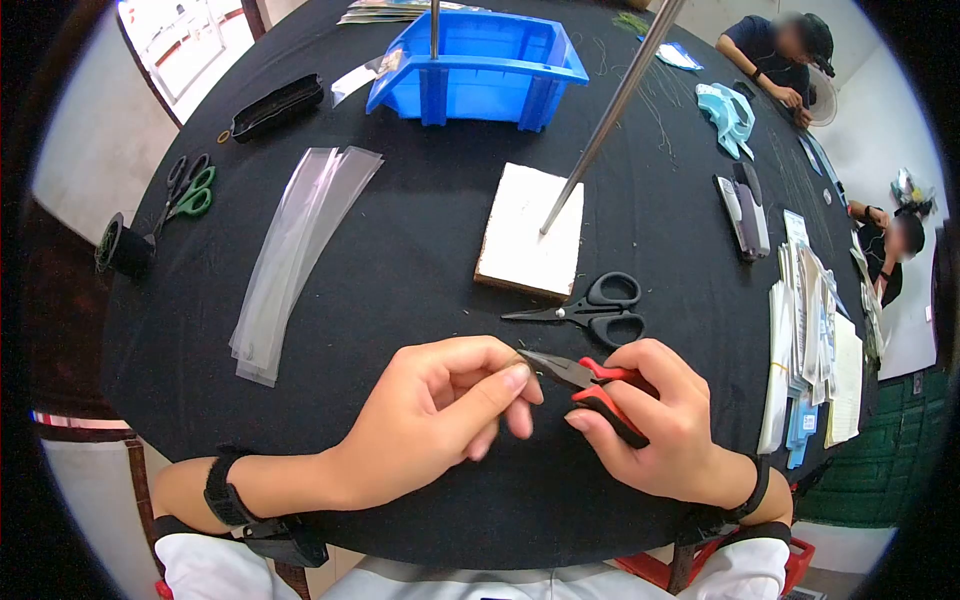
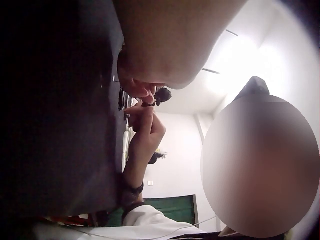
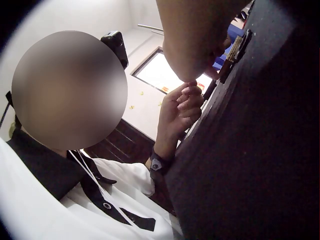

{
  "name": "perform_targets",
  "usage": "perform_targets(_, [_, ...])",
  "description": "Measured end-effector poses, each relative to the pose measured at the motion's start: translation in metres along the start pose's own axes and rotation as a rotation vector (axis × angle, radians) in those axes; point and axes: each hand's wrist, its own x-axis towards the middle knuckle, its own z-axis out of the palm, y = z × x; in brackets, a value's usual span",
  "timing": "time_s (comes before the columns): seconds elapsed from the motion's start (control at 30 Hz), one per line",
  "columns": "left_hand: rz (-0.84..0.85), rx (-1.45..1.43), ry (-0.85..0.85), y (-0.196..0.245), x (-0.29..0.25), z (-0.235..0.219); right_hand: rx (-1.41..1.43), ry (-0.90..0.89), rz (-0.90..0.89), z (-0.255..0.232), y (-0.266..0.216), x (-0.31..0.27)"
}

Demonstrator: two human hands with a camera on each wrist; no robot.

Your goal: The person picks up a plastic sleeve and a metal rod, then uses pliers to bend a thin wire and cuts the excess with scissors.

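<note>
In the head view my right hand (image 1: 660,415) grips needle-nose pliers (image 1: 565,370) with red and black handles, fingers curled round them. The plier jaws point left and end right at the fingertips of my left hand (image 1: 440,410). My left thumb and index finger pinch a thin dark strand, barely visible. Black-handled scissors (image 1: 590,310) lie just beyond the pliers. Behind them, a white block (image 1: 530,225) carries an upright metal rod (image 1: 610,120). Both wrist views show the two hands meeting close over the black cloth, with the pliers mostly hidden.
A blue bin (image 1: 480,90) stands at the back. Clear plastic sleeves (image 1: 300,260), green-handled scissors (image 1: 195,195) and a spool (image 1: 125,250) lie on the left. On the right are a stapler (image 1: 742,215), stacked packets (image 1: 800,330) and a light-blue cloth (image 1: 727,118). Two people sit across the table.
</note>
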Motion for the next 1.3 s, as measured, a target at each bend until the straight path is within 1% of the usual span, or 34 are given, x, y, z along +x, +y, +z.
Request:
perform_targets(0.13, [-0.035,-0.126,-0.015,0.0001,0.0018,-0.0004,0.005,-0.002,-0.001,0.0008,0.0009,-0.0006])
perform_targets(0.23, [-0.107,-0.205,-0.071,0.0006,0.0019,-0.0031,0.012,-0.002,0.000,0.0012,0.0014,-0.0009])
perform_targets(0.33, [-0.103,-0.216,-0.109,-0.0024,0.0021,-0.0083,0.027,-0.011,0.010,0.0014,0.0012,-0.0014])
perform_targets(0.53, [-0.099,-0.151,-0.060,0.0001,0.0016,-0.0067,0.049,-0.012,0.034,0.0023,0.0007,-0.0013])
perform_targets(0.73, [-0.092,-0.022,-0.035,0.0049,0.0005,-0.0029,0.086,-0.040,0.058,0.0011,0.0012,-0.0016])
perform_targets(0.93, [-0.117,-0.082,-0.018,0.0037,0.0006,-0.0025,0.110,-0.045,0.064,0.0021,0.0047,-0.0017])
perform_targets(1.23, [-0.143,-0.077,-0.030,0.0022,-0.0006,-0.0036,0.136,-0.060,0.068,0.0037,0.0093,-0.0022])
perform_targets(1.3, [-0.132,-0.022,-0.025,0.0025,-0.0010,-0.0019,0.143,-0.071,0.078,0.0039,0.0095,-0.0029])
